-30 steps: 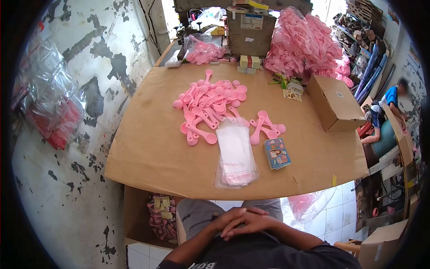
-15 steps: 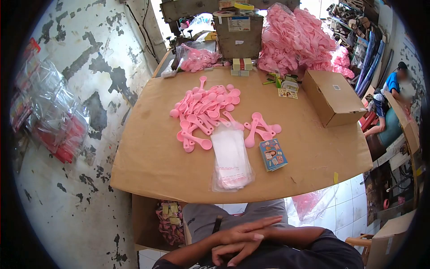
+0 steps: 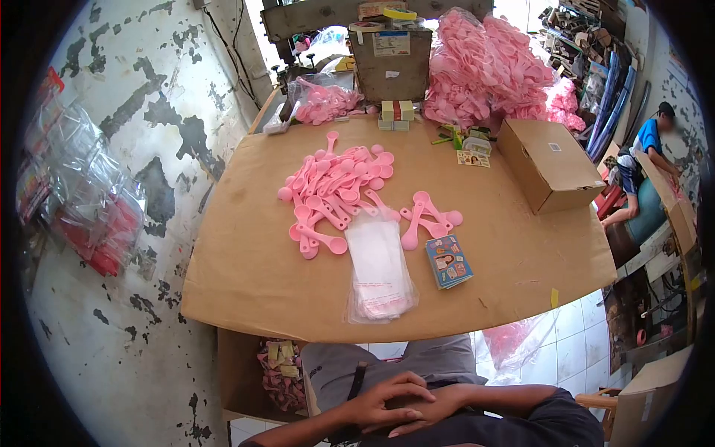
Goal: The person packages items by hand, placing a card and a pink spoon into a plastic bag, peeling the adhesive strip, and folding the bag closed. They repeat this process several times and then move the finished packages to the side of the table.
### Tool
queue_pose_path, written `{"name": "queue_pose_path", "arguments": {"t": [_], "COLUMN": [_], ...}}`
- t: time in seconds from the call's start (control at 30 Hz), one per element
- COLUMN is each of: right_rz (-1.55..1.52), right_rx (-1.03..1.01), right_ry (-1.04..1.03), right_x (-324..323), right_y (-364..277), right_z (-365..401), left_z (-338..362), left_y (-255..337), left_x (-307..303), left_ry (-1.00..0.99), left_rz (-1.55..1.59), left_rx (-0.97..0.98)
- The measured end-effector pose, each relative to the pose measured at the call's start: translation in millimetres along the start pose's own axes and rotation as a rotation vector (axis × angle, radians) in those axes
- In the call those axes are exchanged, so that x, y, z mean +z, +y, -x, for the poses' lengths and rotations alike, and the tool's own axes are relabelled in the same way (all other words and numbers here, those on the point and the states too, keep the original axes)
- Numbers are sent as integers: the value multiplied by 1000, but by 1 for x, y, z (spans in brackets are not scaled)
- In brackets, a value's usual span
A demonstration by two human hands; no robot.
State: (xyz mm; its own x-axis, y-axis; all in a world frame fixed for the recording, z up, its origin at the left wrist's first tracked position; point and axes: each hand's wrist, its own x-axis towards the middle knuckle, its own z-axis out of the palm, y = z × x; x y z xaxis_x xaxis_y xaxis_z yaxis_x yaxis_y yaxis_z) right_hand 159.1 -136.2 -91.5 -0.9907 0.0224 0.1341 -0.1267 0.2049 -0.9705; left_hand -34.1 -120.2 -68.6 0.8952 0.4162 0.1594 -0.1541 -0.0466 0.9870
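Table [image 3: 223,276] spreads right across the view, brown-topped, and at its far right rises the bagged heap [image 3: 484,71], pink and bulging. Nearer, left of centre, lies the spoon pile [image 3: 335,179], loose pink spoons overlapping every which way. Over on the right sits the carton [image 3: 547,164], flaps down, while the metal box [image 3: 391,67] stands upright at the back. Clear sleeves [image 3: 378,272] lie flat toward the near edge, their top end meeting the pile's lower spoons. And the hands: both are together at the lap, below the table edge, the left hand [image 3: 391,400] loosely bent with fingers parted, overlapping the right hand [image 3: 441,406], whose grip I cannot tell because it is partly covered. Just right of the sleeves' top comes a small spoon cluster [image 3: 423,212], with the blue card stack [image 3: 448,261] right beside it, nearer the person.
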Motion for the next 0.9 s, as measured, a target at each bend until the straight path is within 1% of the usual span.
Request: {"name": "queue_pose_path", "arguments": {"t": [0.03,0.17,0.23,0.27,0.3,0.37,0.4,0.47,0.53,0.57,0.63,0.7,0.73,0.77,0.8,0.87,0.9], "right_rz": [36,127,43,-48,-46,-28,-27,-58,-52,-49,-59,-65,29,121,119,-13,-14], "right_rx": [0,-12,71,153,156,126,127,183,147,113,139,164,133,101,101,61,62], "right_ry": [19,91,-17,-120,-120,-47,-45,-176,-137,-95,-116,-146,-126,-104,-109,-157,-159], "right_x": [2,4,-10,-17,-22,-28,-32,-38,-35,-34,-33,-36,-37,-37,-35,-29,-26], "right_y": [-1,-9,-17,-23,-29,-44,-50,-60,-67,-69,-70,-74,-79,-81,-78,-65,-61], "right_z": [2,5,13,16,17,18,15,4,-1,-3,-6,-5,-4,-3,-3,-3,-2], "left_z": [4,7,13,18,23,23,20,14,1,-8,-21,-16,-13,-10,-7,1,8], "left_y": [2,3,-2,-3,-5,-5,-4,-2,1,6,21,16,14,13,11,7,4], "left_x": [2,7,6,3,0,-2,-3,0,5,7,10,7,6,6,7,8,9], "left_ry": [85,160,188,189,188,181,199,220,257,255,286,250,214,219,211,206,197], "left_rz": [34,60,132,130,113,96,64,30,117,115,136,109,84,84,71,59,150], "left_rx": [-41,5,-7,-3,-29,-55,-21,14,123,126,143,116,84,83,91,101,21]}}
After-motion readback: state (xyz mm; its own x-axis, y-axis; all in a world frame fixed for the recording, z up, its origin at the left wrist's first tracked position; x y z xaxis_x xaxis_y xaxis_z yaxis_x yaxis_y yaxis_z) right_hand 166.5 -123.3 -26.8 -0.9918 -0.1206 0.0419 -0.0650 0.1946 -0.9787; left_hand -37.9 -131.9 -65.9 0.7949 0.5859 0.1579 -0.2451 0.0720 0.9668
